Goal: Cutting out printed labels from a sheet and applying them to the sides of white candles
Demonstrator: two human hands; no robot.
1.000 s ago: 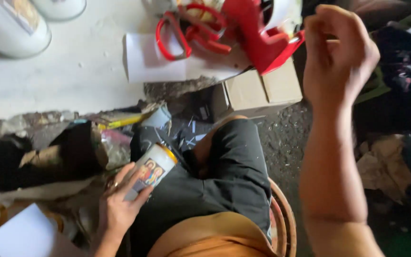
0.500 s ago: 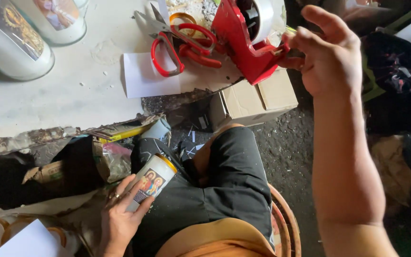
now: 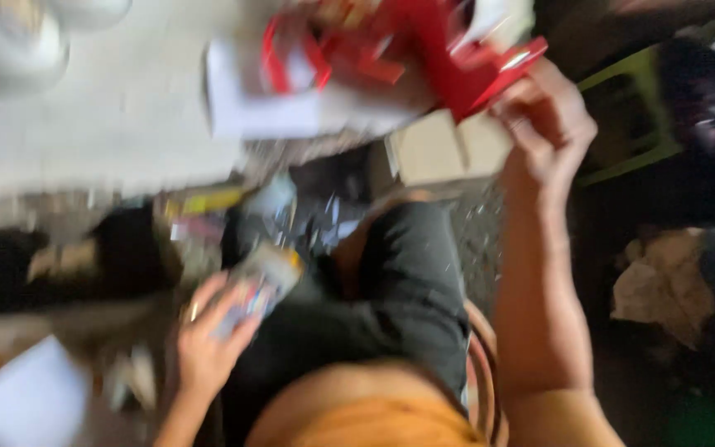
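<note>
A white candle jar (image 3: 260,285) with a picture label is being gripped by the left hand (image 3: 208,343) against the lap. The red tape dispenser (image 3: 465,58) at the white table's (image 3: 109,141) edge is being touched by the right hand (image 3: 548,132); whether its fingers are pinching cannot be told through blur.

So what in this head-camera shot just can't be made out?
- Picture on the glass candle jar in the left hand: smeared by motion blur.
- Right hand at the red tape dispenser: blur hides whether its fingers grip it or only touch.
- Red scissors: blurred into streaks, and the top edge cuts them off.
- White jars at top left: cut by the edge, labels unreadable.
</note>
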